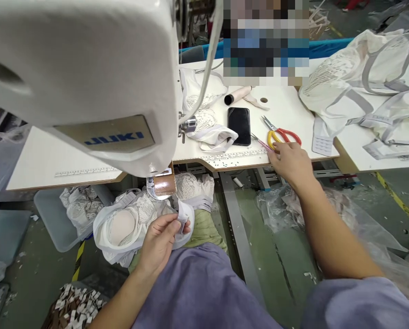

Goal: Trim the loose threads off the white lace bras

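Low in front of me, my left hand pinches the grey-white band of a white lace bra. The bra's padded cups hang below the sewing machine. Over at the table's front edge, my right hand has its thumb and fingers closed at the end of a slim pink tool with a pointed metal tip. Its fingers also lie against the handles of scissors, one red and one yellow. Part of the pink tool is hidden by the fingers.
On the white table lie a black phone, a fabric roll and bra pieces. More bras are heaped at right. Below stand a plastic bin and plastic bags. A blurred person is opposite.
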Demonstrator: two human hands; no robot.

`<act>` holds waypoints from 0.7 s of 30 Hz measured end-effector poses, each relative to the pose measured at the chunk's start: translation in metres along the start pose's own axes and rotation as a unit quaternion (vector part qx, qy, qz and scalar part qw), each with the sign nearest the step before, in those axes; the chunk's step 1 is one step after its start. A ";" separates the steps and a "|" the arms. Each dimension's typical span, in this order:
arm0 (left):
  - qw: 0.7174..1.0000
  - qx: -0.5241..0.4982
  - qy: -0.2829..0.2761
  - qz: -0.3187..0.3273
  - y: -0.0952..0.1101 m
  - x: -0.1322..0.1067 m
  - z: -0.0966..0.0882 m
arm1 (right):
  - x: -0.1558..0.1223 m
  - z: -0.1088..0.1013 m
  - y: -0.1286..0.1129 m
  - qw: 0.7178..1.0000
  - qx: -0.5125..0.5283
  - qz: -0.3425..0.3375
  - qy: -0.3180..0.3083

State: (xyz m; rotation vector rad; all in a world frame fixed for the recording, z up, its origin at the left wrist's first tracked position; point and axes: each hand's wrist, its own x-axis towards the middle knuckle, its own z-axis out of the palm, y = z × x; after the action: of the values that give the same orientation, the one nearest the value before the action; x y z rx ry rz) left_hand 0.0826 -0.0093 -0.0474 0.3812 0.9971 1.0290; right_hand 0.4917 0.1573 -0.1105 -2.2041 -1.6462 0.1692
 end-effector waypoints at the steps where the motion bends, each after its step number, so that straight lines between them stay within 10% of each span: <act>1: 1.000 -0.001 -0.004 0.001 0.000 -0.001 0.000 | 0.001 0.001 0.001 1.000 -0.007 0.015 0.006; 13: 1.000 0.026 0.013 0.004 0.002 -0.002 0.001 | 0.029 0.013 -0.001 0.997 -0.042 -0.055 0.029; 21: 0.999 0.044 0.010 0.005 0.002 -0.002 0.001 | 0.038 0.009 0.010 0.997 -0.039 0.032 0.051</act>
State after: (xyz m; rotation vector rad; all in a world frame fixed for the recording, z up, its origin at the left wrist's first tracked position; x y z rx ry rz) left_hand 0.0816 -0.0096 -0.0444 0.4494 1.0627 1.0010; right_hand 0.5093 0.1931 -0.1171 -2.2850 -1.5523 0.0112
